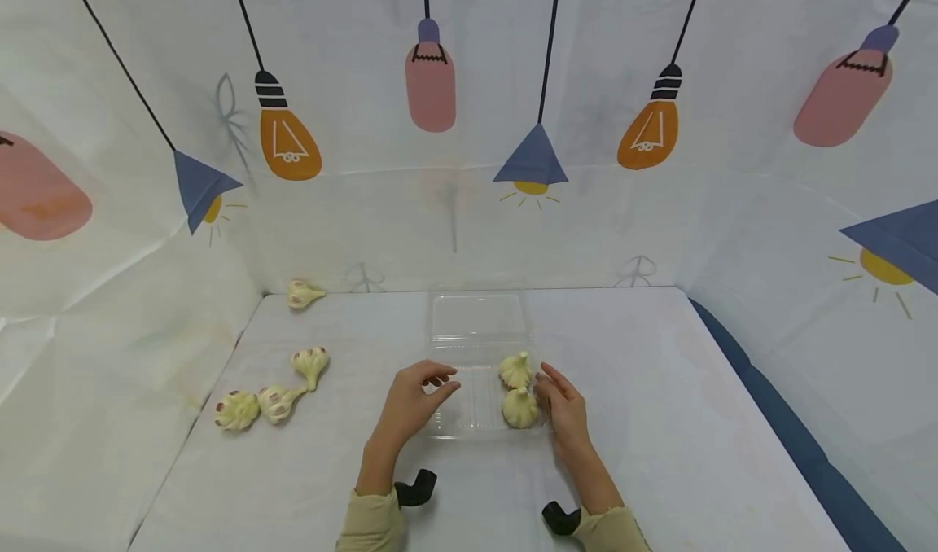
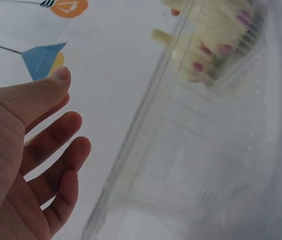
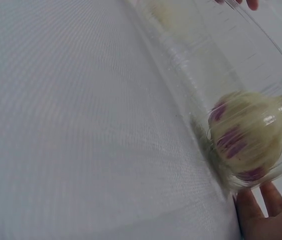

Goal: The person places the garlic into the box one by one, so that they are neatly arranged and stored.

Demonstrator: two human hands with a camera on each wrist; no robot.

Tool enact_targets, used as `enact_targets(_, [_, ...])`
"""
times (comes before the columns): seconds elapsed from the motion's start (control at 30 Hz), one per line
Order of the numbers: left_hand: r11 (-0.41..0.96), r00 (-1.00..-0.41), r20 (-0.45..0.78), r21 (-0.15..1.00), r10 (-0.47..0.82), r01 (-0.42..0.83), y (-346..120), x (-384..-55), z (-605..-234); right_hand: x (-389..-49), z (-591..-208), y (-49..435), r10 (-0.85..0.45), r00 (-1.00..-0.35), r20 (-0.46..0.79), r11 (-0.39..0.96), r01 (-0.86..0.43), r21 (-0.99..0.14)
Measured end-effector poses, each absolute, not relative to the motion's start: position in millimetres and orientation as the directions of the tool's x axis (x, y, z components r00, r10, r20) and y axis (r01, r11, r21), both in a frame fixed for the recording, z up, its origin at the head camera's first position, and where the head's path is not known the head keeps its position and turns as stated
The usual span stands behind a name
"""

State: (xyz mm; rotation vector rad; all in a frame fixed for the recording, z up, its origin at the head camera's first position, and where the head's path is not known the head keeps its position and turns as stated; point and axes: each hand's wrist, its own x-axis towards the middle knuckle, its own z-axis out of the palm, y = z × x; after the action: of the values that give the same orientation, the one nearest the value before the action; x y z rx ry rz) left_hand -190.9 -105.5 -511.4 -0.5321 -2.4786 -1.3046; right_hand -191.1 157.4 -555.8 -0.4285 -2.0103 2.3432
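A clear plastic container [image 1: 469, 431] lies on the table with its lid [image 1: 479, 316] laid back. Two garlic bulbs, a rear one [image 1: 515, 370] and a front one [image 1: 519, 408], sit along the container's right side. My left hand [image 1: 412, 401] hovers by the left side, fingers loosely bent with nothing between them; the left wrist view shows the hand [image 2: 36, 145] apart from the wall. Along the right wall is my right hand [image 1: 564, 412], relaxed fingers close to the bulbs. In the right wrist view its fingers [image 3: 273, 197] are right at the plastic, outside, near a purple-streaked bulb [image 3: 248, 135].
On the table's left side lie more garlic bulbs: one at the back corner [image 1: 304, 294] and a group of three nearer, including one [image 1: 311, 365] with its stem toward me. A white sheet with printed lamps [image 1: 531, 157] hangs around the table [image 1: 659, 438].
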Motion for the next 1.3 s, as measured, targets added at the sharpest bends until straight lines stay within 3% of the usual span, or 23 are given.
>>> enact_targets(0.37, [0.535, -0.869, 0.488, 0.715, 0.08, 0.45, -132.4, -189.0, -525.8, -189.7, -552.9, 157.7, 0.189, -0.96, -0.207, -0.178, 0.174, -0.968])
enact_targets(0.67, [0.572, -0.902, 0.431, 0.745, -0.018, 0.344, -160.7, -187.0, -535.7, -189.6, -555.1, 156.8, 0.182, -0.964, -0.192, -0.182, 0.158, -0.97])
enact_targets(1.3, [0.692, -0.892, 0.435, 0.682, -0.123, 0.237, -226.9, -190.5, -550.5, -190.8, -555.6, 155.4, 0.199, -0.96, -0.198, -0.189, 0.161, -0.969])
